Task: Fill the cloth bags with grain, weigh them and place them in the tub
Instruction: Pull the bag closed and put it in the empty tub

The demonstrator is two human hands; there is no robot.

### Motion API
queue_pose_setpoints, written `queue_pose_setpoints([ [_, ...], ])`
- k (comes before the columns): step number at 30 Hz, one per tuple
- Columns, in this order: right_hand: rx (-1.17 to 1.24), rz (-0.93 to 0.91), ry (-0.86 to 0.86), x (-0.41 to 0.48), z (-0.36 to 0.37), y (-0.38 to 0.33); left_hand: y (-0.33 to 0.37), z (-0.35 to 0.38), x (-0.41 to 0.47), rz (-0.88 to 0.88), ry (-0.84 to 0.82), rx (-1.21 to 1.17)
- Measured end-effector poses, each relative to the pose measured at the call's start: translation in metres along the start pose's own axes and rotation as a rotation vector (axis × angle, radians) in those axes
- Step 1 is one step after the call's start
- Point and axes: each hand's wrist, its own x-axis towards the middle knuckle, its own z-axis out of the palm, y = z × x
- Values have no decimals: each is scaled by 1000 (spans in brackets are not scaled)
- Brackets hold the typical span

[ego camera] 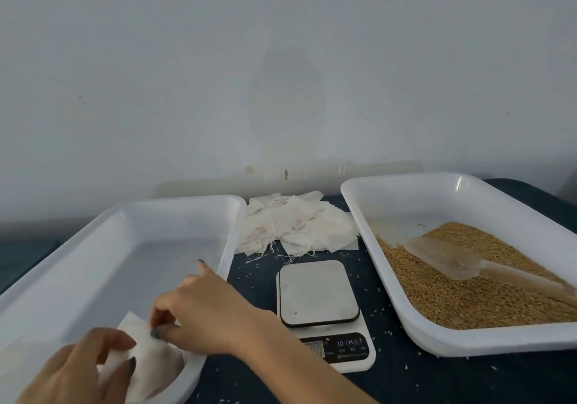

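Observation:
A white cloth bag (146, 360) lies in the near right corner of the left white tub (103, 247). My left hand (78, 369) grips the bag's near side. My right hand (199, 313) reaches across from the right and pinches the bag's top edge with thumb and fingers, index finger stretched out. A pile of empty cloth bags (290, 225) lies at the back between the tubs. The right white tub (368, 210) holds brown grain (462, 294) with a clear plastic scoop (459, 263) lying on it. The digital scale (318, 294) has nothing on its platform.
Loose grains are scattered over the dark tabletop (406, 372) around the scale. A plain pale wall stands close behind the table. The scale's display and buttons (346, 346) face me.

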Motion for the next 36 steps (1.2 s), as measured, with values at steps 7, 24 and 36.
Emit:
queue_pose_setpoints([
  [7, 6, -5, 11, -7, -2, 1, 28, -5, 25, -108, -85, 335],
  [24, 270, 972, 506, -88, -22, 176, 127, 171, 84, 138, -303, -310],
  [36, -5, 1030, -20, -69, -8, 189, 83, 203, 89, -17, -485, -338],
])
